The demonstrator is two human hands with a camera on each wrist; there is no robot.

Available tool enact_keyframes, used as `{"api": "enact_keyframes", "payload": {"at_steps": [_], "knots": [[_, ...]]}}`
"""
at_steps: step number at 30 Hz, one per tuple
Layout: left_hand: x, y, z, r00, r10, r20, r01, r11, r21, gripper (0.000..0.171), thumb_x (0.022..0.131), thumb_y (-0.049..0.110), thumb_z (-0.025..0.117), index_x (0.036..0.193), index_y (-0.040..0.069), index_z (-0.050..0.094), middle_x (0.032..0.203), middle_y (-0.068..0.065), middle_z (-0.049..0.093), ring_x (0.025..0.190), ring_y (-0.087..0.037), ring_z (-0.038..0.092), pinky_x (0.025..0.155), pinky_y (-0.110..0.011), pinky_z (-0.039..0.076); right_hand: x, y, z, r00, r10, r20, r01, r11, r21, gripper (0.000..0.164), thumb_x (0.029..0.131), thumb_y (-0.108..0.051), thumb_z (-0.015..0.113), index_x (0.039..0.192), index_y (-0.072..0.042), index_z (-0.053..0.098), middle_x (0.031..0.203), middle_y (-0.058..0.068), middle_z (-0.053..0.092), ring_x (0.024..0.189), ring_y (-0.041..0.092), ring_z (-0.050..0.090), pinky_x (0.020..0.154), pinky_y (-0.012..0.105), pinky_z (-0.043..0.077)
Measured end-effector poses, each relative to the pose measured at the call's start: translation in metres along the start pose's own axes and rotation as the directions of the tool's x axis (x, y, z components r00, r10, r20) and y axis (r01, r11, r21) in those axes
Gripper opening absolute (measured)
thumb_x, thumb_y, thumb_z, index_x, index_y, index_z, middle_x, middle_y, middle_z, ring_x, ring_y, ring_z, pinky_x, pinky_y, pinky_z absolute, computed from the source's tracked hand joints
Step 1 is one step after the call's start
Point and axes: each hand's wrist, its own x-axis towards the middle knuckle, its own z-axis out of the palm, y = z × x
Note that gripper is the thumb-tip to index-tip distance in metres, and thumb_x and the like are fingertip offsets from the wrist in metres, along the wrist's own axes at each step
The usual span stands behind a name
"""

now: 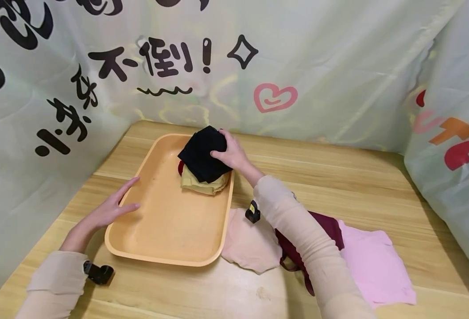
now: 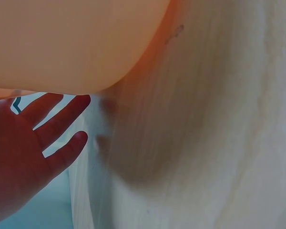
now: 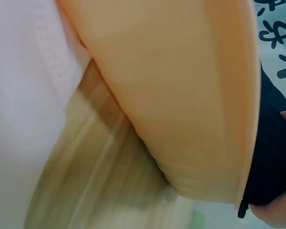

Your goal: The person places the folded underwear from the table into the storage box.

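A shallow orange plastic tray [image 1: 166, 226] sits on the wooden table. My right hand [image 1: 234, 155] grips the right side of a folded black cloth [image 1: 203, 155] at the tray's far right corner. Under the black cloth lies a folded yellow garment [image 1: 202, 187], with a bit of dark red fabric [image 1: 180, 167] peeking out beside it. In the right wrist view the black cloth [image 3: 274, 148] shows past the tray's rim, between thumb and fingers. My left hand [image 1: 112, 210] is at the tray's left rim, thumb and fingers spread apart, holding nothing.
Right of the tray, a pale pink cloth [image 1: 252, 248] lies against its side. Beyond it are a maroon garment [image 1: 327, 228] with straps, partly hidden by my right forearm, and a bright pink garment [image 1: 377, 266]. Printed curtains [image 1: 330, 66] hang behind and beside the table.
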Motion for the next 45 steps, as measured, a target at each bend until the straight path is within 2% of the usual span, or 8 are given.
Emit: {"api": "enact_keyframes", "payload": {"at_steps": [6, 14, 22, 31, 36, 40, 45], "knots": [[0.002, 0.0, 0.001, 1.0, 0.003, -0.001, -0.003, 1.0, 0.009, 0.077, 0.087, 0.011, 0.058, 0.147, 0.008, 0.01, 0.149, -0.026, 0.009, 0.133, -0.047, 0.002, 0.096, -0.069, 0.008, -0.004, 0.0, 0.005, 1.0, 0.0, 0.023, 0.002, 0.998, -0.065, 0.073, 0.083, -0.032, 0.064, 0.144, -0.017, 0.027, 0.136, 0.021, 0.033, 0.122, 0.033, 0.036, 0.098, 0.045, 0.034], [0.003, -0.001, 0.002, 1.0, 0.011, -0.002, -0.011, 1.0, 0.011, 0.077, 0.087, 0.011, 0.058, 0.147, 0.009, 0.011, 0.148, -0.026, 0.01, 0.133, -0.047, 0.003, 0.096, -0.07, 0.009, -0.008, 0.001, 0.009, 0.999, -0.013, 0.031, 0.017, 0.99, -0.139, 0.071, 0.082, -0.036, 0.064, 0.141, -0.013, 0.033, 0.132, 0.02, 0.037, 0.12, 0.032, 0.033, 0.099, 0.043, 0.033], [0.001, -0.001, 0.004, 1.0, 0.005, -0.003, -0.005, 1.0, 0.007, 0.076, 0.087, 0.012, 0.058, 0.147, 0.008, 0.011, 0.148, -0.028, 0.01, 0.132, -0.048, 0.004, 0.097, -0.069, 0.008, -0.013, 0.0, 0.01, 0.998, 0.032, 0.054, -0.021, 0.981, -0.192, 0.071, 0.083, -0.042, 0.062, 0.142, -0.016, 0.033, 0.135, 0.019, 0.037, 0.122, 0.033, 0.032, 0.099, 0.046, 0.031], [0.0, 0.0, 0.002, 1.0, 0.006, -0.005, -0.006, 1.0, 0.0, 0.076, 0.087, 0.011, 0.057, 0.147, 0.007, 0.01, 0.148, -0.028, 0.008, 0.132, -0.049, 0.001, 0.095, -0.071, 0.007, -0.016, 0.007, 0.002, 0.999, -0.04, -0.034, 0.038, 0.998, -0.057, 0.056, 0.085, -0.027, 0.064, 0.133, -0.008, 0.045, 0.132, 0.019, 0.041, 0.123, 0.034, 0.032, 0.102, 0.041, 0.03], [0.0, 0.001, 0.002, 1.0, 0.003, -0.004, -0.003, 1.0, 0.0, 0.077, 0.087, 0.011, 0.058, 0.147, 0.007, 0.01, 0.148, -0.028, 0.007, 0.132, -0.049, 0.0, 0.095, -0.071, 0.007, -0.021, 0.011, -0.006, 0.996, -0.059, -0.07, 0.062, 0.998, 0.031, 0.047, 0.086, -0.02, 0.063, 0.128, -0.004, 0.051, 0.127, 0.019, 0.043, 0.119, 0.032, 0.038, 0.101, 0.041, 0.032], [0.0, 0.001, 0.002, 1.0, 0.007, -0.005, -0.007, 1.0, -0.005, 0.077, 0.087, 0.01, 0.058, 0.147, 0.007, 0.01, 0.148, -0.028, 0.006, 0.132, -0.048, -0.001, 0.096, -0.07, 0.007, -0.026, 0.013, -0.012, 0.997, -0.044, -0.056, 0.051, 0.991, 0.124, 0.043, 0.086, -0.015, 0.062, 0.125, 0.0, 0.052, 0.124, 0.019, 0.047, 0.113, 0.031, 0.046, 0.098, 0.037, 0.037], [0.0, 0.001, 0.002, 1.0, 0.015, -0.006, -0.015, 1.0, -0.014, 0.077, 0.087, 0.009, 0.058, 0.147, 0.006, 0.01, 0.148, -0.029, 0.006, 0.132, -0.048, -0.002, 0.096, -0.07, 0.006, -0.034, 0.01, -0.019, 0.999, 0.044, 0.026, -0.049, 0.965, 0.257, 0.041, 0.087, -0.015, 0.06, 0.126, -0.003, 0.051, 0.12, 0.017, 0.052, 0.109, 0.029, 0.05, 0.091, 0.036, 0.043]]}}
